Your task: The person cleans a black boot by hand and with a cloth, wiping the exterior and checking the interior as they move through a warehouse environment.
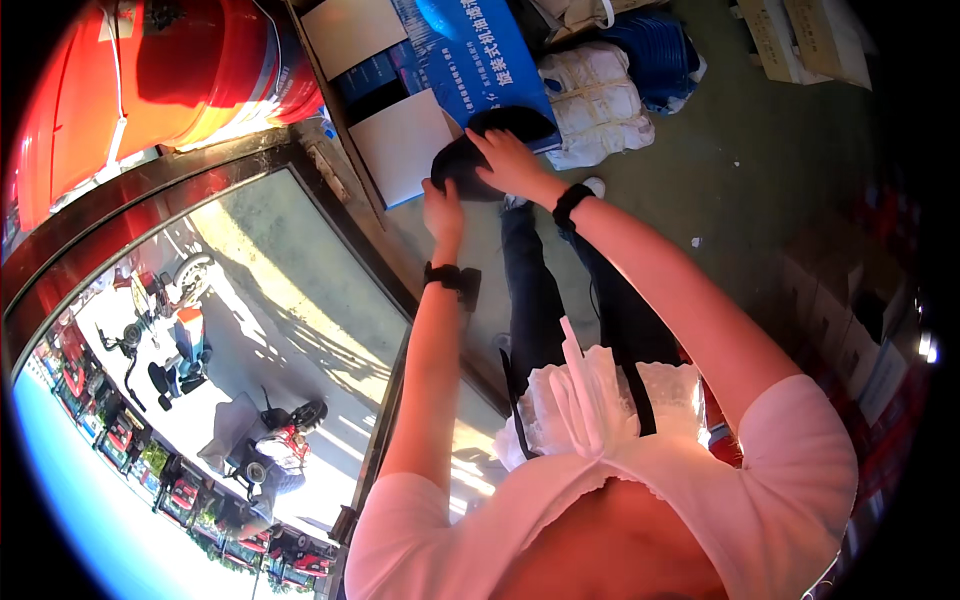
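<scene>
A black cap-like item (459, 166), apparently of soft material, is held out in front of me over the near edge of a blue printed carton. My left hand (442, 210) grips its near left edge between thumb and fingers. On its right side, my right hand (514, 163) has hold of it with the fingers spread over the surface. The item's exact shape is hard to make out against the dark parts around it. Just beyond lies the blue carton (480, 60), which bears writing, and beside it a white panel (405, 146).
White wrapped bundles (600, 105) and a blue rounded object (652, 52) lie right of the carton. A dark-framed glass door (352, 255) stands close on my left, with vehicles outside. A large red object (202, 75) is beyond it. Cardboard boxes (840, 300) stand at right.
</scene>
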### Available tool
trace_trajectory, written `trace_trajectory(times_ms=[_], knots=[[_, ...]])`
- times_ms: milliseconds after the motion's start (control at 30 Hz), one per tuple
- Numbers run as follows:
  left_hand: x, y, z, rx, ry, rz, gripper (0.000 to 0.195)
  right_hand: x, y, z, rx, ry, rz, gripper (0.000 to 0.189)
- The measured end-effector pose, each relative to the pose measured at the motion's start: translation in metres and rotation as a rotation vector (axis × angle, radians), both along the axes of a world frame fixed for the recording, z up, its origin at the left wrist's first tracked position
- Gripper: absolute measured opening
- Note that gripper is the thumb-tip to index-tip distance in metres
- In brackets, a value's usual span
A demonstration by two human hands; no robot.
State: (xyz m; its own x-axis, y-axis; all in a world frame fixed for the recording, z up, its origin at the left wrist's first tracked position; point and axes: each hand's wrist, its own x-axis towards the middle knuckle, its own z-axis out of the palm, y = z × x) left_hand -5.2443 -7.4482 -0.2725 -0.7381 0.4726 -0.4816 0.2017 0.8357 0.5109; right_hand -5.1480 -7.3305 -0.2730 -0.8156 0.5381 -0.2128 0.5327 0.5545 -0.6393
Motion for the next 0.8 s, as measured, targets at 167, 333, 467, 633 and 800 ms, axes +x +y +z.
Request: trace_trajectory(times_ms=[167, 333, 467, 633, 800], knots=[[-0.006, -0.072, -0.039, -0.158, -0.104, 0.144, 0.044, -0.064, -0.052, -0.019, 0.192, 0.032, 0.416, 0.055], [0.015, -0.129, -0.043, -0.095, -0.133, 0.135, 0.041, -0.053, -0.082, -0.019, -0.198, -0.179, 0.546, 0.033], [0.014, -0.141, -0.032, -0.120, -0.207, 0.002, 0.034, 0.030, -0.032, -0.001, -0.372, -0.434, 0.512, 0.023], [0.022, -0.090, -0.038, 0.035, -0.351, -0.449, 0.034, 0.176, 0.036, 0.000, -0.642, -0.300, -0.076, 0.021], [0.053, 0.012, 0.008, 0.209, -0.243, -0.873, 0.031, 0.234, 0.038, 0.050, -0.256, -0.326, -0.327, 0.021]])
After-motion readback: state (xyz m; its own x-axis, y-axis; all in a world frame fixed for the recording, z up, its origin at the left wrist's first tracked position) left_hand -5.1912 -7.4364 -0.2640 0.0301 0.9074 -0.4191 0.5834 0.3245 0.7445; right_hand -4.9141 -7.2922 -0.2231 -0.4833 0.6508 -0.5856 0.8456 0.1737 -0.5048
